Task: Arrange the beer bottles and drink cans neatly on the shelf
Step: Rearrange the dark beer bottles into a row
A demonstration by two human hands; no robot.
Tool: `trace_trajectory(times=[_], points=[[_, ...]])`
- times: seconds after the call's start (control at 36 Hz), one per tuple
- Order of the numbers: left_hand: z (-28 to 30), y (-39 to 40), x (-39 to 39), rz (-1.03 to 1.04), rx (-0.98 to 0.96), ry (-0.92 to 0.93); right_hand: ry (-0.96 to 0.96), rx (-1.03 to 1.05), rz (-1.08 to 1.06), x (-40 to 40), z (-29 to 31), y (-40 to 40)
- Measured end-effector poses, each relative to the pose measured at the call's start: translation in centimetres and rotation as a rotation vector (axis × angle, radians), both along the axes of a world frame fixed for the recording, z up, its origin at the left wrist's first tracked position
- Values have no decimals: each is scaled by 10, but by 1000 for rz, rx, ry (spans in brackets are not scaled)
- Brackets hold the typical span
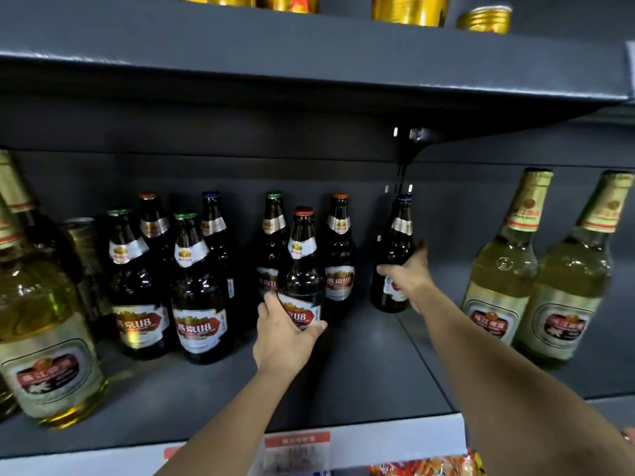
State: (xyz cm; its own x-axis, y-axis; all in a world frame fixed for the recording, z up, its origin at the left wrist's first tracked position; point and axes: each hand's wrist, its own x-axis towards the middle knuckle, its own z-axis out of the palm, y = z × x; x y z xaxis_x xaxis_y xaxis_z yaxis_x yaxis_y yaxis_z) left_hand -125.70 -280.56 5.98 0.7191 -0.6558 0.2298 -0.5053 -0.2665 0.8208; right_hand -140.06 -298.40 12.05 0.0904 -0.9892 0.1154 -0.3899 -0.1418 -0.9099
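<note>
Several dark brown beer bottles with red and white labels stand on the dark grey shelf (360,372). My left hand (287,334) grips the lower body of a brown bottle with a red cap (302,259) near the middle. Farther right and deeper in, my right hand (407,273) grips a brown bottle with a blue cap (398,235) that stands apart from the group. Two brown bottles (338,249) stand just behind the left-hand one. A cluster of brown bottles (196,286) stands to the left.
Pale green bottles with gold foil necks stand at the right (505,269) and the far left (41,321). A can (80,235) sits behind the left bottles. Gold cans (409,10) line the upper shelf. Price tags (297,448) run along the shelf's front edge.
</note>
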Motion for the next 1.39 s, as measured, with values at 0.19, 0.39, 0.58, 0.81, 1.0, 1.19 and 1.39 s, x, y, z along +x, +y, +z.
trace_trajectory(times=[0.19, 0.39, 0.58, 0.81, 1.0, 1.19, 1.39], points=[[1, -1, 0, 2, 6, -4, 239, -87, -108, 5, -8, 3], [-3, -1, 0, -1, -4, -16, 310, -148, -122, 18, -6, 13], [-3, 0, 0, -1, -8, -17, 351, -153, -64, 18, -4, 11], [-1, 1, 0, 3, 3, -16, 382, -576, -296, 15, 6, 37], [7, 2, -2, 69, 19, 14, 309, -825, -49, 65, 44, 56], [12, 15, 9, 163, 15, 54, 559, -265, 90, 80, 43, 41], [9, 18, 12, 165, 22, 27, 417, -295, 70, 82, 37, 39]])
